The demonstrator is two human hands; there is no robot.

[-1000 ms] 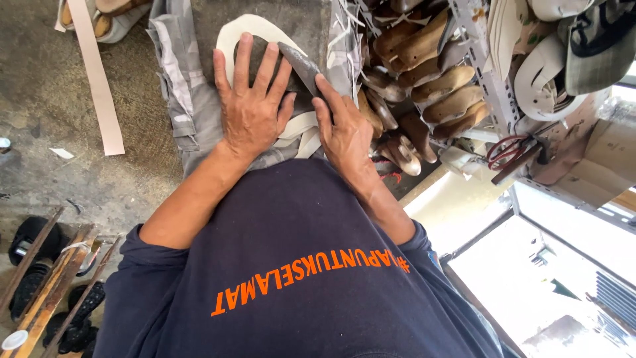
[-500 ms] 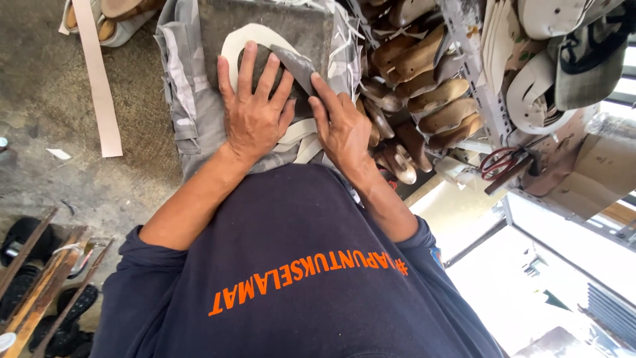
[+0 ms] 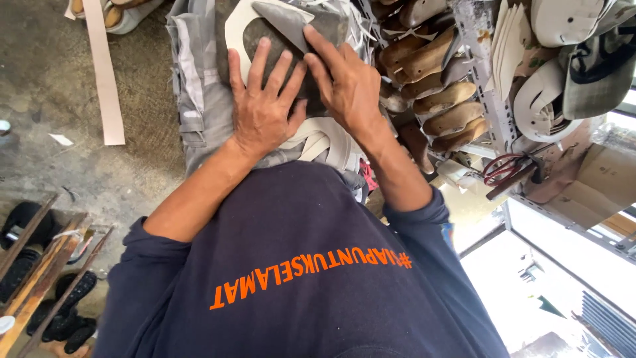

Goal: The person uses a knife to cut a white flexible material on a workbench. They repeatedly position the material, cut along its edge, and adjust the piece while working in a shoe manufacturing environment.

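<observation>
Head cam: left hand [image 3: 265, 113] & right hand [image 3: 348, 86] spread flat, pressing grey piece [image 3: 285, 20] on lap.

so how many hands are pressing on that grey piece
2. The left hand lies flat on the lower part of the grey piece, fingers spread; the right hand presses its right side, beside the rack of wooden shoe lasts. No other hands in view.
</observation>
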